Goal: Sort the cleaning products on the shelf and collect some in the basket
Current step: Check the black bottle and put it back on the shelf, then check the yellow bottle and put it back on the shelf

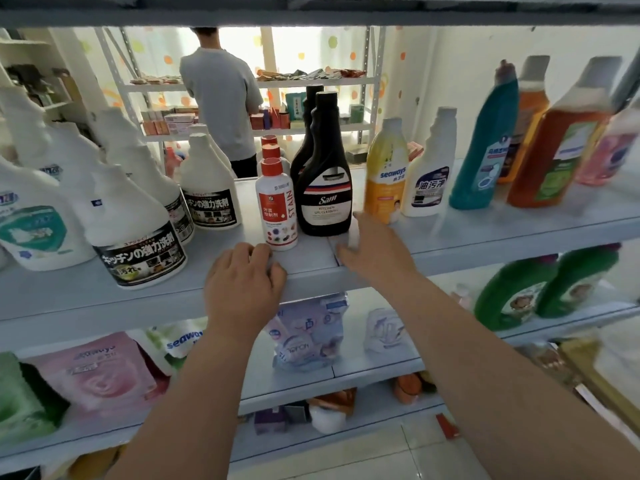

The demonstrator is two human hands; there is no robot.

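My left hand [244, 282] rests on the front edge of the pale blue shelf [104, 299], fingers curled over the lip, just in front of a small white STAIN bottle with a red cap [276, 206]. My right hand [375, 252] reaches over the shelf edge with relaxed fingers, blurred, holding nothing, near the base of a yellow seaways bottle [384, 178]. A black Sam kitchen-cleaner bottle [325, 188] stands between the two hands, a second black bottle behind it.
White spray-refill bottles [135, 233] crowd the shelf's left. On the right stand a white bottle [431, 174], a teal toilet cleaner [485, 150] and orange bottles [557, 150]. Refill pouches [100, 372] and green jugs [512, 292] fill the lower shelf. A person [221, 98] stands beyond the shelf.
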